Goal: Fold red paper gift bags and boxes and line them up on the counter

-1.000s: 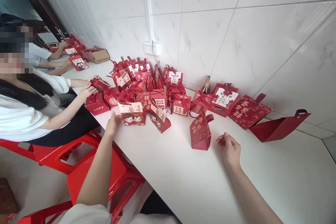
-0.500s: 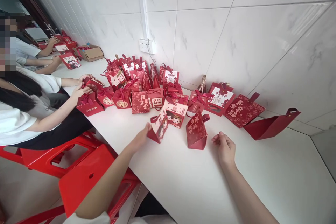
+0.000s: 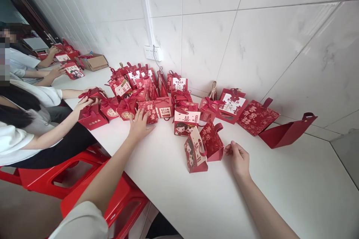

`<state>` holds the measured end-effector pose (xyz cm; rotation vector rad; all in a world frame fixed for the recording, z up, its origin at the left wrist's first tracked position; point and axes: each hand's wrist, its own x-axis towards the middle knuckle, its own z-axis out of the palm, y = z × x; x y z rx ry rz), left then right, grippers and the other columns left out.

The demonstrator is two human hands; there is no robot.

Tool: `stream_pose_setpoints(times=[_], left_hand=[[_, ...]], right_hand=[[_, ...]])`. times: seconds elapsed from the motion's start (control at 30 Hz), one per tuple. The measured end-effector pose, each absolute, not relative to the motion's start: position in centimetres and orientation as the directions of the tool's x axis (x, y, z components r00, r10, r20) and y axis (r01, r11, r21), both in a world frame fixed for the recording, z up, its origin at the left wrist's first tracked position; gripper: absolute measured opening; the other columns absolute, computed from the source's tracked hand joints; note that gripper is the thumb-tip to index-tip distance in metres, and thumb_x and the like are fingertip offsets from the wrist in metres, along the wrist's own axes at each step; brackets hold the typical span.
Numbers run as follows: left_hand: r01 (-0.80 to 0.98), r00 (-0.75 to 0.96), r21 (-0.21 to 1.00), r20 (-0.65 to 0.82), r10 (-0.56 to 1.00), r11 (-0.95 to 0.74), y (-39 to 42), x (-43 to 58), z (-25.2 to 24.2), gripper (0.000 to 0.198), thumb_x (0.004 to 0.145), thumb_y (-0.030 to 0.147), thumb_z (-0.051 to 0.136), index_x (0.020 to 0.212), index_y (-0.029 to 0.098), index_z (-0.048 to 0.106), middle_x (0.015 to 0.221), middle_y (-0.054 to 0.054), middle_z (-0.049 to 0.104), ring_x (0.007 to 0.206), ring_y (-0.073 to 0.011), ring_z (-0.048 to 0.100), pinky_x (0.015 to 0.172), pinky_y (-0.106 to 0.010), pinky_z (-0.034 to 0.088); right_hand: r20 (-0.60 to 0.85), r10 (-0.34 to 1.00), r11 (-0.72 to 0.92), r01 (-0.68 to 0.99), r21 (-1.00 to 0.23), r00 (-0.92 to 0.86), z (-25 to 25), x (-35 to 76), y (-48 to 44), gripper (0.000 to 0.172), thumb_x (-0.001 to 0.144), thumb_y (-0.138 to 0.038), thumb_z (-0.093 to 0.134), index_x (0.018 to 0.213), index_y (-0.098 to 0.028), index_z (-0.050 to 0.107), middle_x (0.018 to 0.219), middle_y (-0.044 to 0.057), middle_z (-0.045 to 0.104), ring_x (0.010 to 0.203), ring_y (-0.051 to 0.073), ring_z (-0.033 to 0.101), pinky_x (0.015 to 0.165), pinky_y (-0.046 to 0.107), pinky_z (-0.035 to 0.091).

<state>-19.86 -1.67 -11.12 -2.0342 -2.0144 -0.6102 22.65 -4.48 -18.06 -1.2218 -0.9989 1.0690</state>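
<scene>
My left hand (image 3: 139,124) reaches out with fingers spread, its fingertips on a flat red patterned box (image 3: 149,111) in the cluster of red gift boxes (image 3: 146,89). My right hand (image 3: 238,158) rests on the white table (image 3: 179,194) with fingers loosely curled and nothing in them. Just left of it stand a red patterned bag (image 3: 213,140) and a red-and-white cartoon bag (image 3: 195,152). A box with a cartoon couple (image 3: 186,122) stands behind them.
Flat red bags (image 3: 256,116) and a folded red bag (image 3: 287,132) lie at the right by the tiled wall. A person in white (image 3: 25,127) handles red boxes (image 3: 92,114) at the left; another sits farther back. Red stools (image 3: 92,190) stand below. A cardboard box (image 3: 95,61) sits far left.
My left hand has let go of the cartoon bag, which now stands beside the patterned bag, and moved back left to the box cluster. My right hand has stayed in place.
</scene>
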Motion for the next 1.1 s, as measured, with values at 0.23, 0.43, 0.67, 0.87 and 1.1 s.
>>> stream_pose_setpoints(times=[0.23,0.43,0.67,0.87,1.1], left_hand=[[0.963,0.065,0.208,0.435,0.898,-0.170,0.6,-24.6,-8.3,0.027,0.084,0.030,0.049,0.102,0.019,0.066,0.112,-0.012,0.065,0.118,-0.0284,0.051,0.104,-0.045,0.030],[0.906,-0.124,0.412,0.468,0.875,-0.091,0.0,-22.0,-3.0,0.027,0.079,0.044,0.057,0.090,0.021,0.067,0.089,-0.004,0.070,0.081,-0.0223,0.062,0.079,-0.034,0.045],[0.694,0.040,0.700,0.201,0.979,-0.172,-2.9,-18.2,-2.2,0.036,0.069,0.036,0.064,0.101,0.021,0.070,0.100,-0.005,0.070,0.092,-0.0242,0.064,0.079,-0.034,0.051],[0.616,0.155,0.759,0.147,0.977,-0.212,-4.6,-16.3,-1.6,0.036,0.066,0.041,0.068,0.097,0.022,0.073,0.098,-0.007,0.070,0.088,-0.0250,0.066,0.077,-0.036,0.055],[0.539,-0.003,0.806,0.293,0.956,-0.246,-3.7,-12.9,-3.3,0.028,0.073,0.045,0.065,0.077,0.017,0.067,0.078,-0.003,0.066,0.072,-0.0175,0.061,0.067,-0.029,0.050]], right_hand=[[0.025,0.975,0.042,-0.070,-0.997,0.219,-17.9,22.5,-4.5,0.042,0.083,-0.054,0.054,0.063,-0.018,0.060,0.065,0.002,0.058,0.059,0.015,0.049,0.061,0.029,0.041],[0.036,0.979,0.044,-0.033,-0.999,0.202,-18.1,22.5,-4.3,0.042,0.084,-0.054,0.054,0.062,-0.019,0.059,0.063,0.002,0.058,0.059,0.015,0.049,0.061,0.029,0.040],[0.048,0.978,0.056,-0.038,-0.998,0.202,-18.2,22.5,-4.3,0.043,0.082,-0.058,0.054,0.062,-0.019,0.059,0.062,0.002,0.058,0.059,0.016,0.050,0.060,0.030,0.041],[0.044,0.980,0.054,-0.044,-0.998,0.196,-17.9,22.5,-4.4,0.043,0.082,-0.057,0.054,0.063,-0.019,0.060,0.063,0.002,0.059,0.058,0.015,0.050,0.061,0.030,0.041],[0.067,0.977,0.074,-0.031,-0.997,0.203,-18.0,22.5,-4.3,0.045,0.082,-0.059,0.054,0.061,-0.019,0.060,0.062,0.002,0.059,0.057,0.015,0.051,0.060,0.030,0.041]])
